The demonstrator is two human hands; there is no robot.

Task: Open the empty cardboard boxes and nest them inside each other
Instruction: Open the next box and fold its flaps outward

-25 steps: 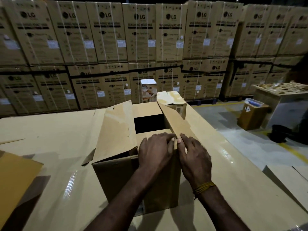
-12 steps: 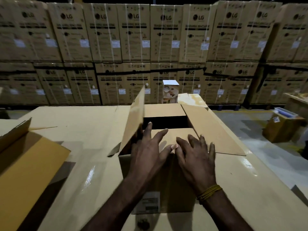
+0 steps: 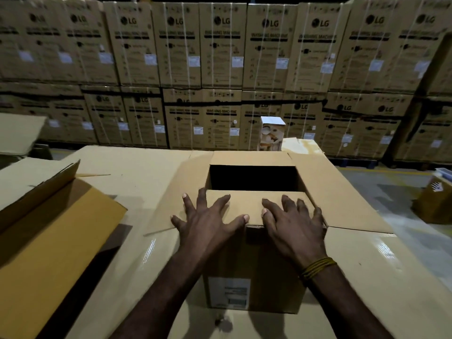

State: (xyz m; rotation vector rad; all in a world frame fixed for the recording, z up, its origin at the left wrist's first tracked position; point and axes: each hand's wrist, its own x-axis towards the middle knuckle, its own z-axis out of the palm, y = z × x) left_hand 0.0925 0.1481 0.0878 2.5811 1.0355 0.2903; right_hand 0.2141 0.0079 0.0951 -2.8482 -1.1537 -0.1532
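Warehouse worktop; both hands press box near flap edge.

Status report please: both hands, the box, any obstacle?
Left hand and right hand flat, fingers spread, on near flap. Cardboard box partly open, side flaps out. Nothing in the way.

The open cardboard box stood in the middle of the cardboard-covered table, its side flaps spread flat left and right. The left hand and right hand lay side by side on the near flap. A second open box lay to the left (partly out of view). Behind the first box stood a small printed carton, and behind everything rose stacked washing machine cartons.
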